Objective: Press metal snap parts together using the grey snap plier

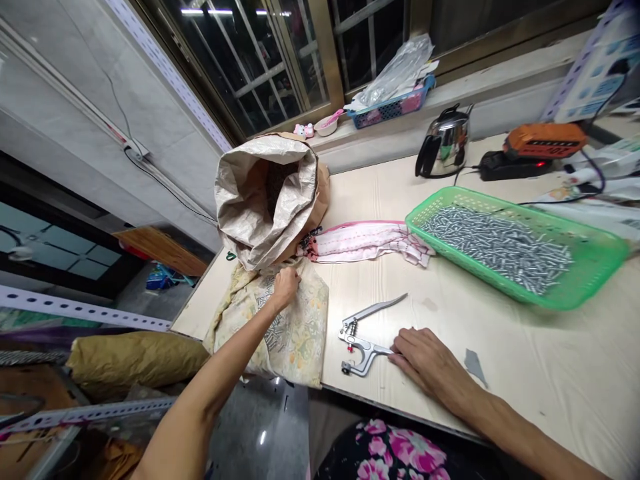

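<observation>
My left hand [287, 288] is closed, its fingers curled down at the far end of a pile of small metal pieces [274, 330]. Whatever is in its fingers is hidden. Those pieces lie on a pale floral cloth [305, 333] at the table's left end. My right hand [420, 357] rests on the table, fingers closed around the lower handle of snap-fastener pliers [369, 350]. The pliers' upper handle stands apart and their jaw points left. Right behind my left hand, a large paper sack [240, 200] stands with its mouth open, its inside dark.
A green plastic basket [595, 267] holds many silvery metal pieces [495, 243]. A pink-and-white cloth [365, 243] lies behind the pliers. A grey scrap [475, 367] is near my right wrist. Farther back are a kettle [445, 143] and an orange battery on a charger [545, 143].
</observation>
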Available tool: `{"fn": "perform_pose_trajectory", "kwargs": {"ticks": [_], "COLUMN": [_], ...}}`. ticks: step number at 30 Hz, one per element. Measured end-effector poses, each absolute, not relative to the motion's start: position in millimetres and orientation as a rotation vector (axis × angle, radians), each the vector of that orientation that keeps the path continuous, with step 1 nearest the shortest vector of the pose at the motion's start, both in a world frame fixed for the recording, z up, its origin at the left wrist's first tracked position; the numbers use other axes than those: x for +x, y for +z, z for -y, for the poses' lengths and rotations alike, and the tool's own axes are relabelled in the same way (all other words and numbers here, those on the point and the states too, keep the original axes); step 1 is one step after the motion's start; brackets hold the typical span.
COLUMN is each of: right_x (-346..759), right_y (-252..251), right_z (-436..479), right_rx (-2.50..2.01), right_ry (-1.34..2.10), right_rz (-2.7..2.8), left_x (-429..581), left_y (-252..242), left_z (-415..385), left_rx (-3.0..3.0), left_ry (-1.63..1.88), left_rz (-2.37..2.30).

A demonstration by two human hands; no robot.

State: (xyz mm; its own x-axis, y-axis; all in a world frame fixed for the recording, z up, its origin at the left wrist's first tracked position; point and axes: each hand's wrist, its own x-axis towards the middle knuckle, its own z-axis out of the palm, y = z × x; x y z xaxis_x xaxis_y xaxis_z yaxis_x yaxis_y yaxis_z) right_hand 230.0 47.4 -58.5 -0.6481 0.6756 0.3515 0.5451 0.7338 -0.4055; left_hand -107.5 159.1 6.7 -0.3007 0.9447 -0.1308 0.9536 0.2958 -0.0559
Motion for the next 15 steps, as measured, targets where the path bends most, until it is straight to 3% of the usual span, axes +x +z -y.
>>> {"fn": "perform_pose_trajectory", "kwargs": {"ticks": [15], "right_x": [229], "right_y": [-53], "right_z": [-48], "right_rx": [-0.913], "right_ry": [0.315], "right_rz": [2.43], "left_x": [-134], "left_y": [4], "left_z": [-123], "left_rx": [1.869], "left_ry": [0.073], "left_rz": [-2.28]}}
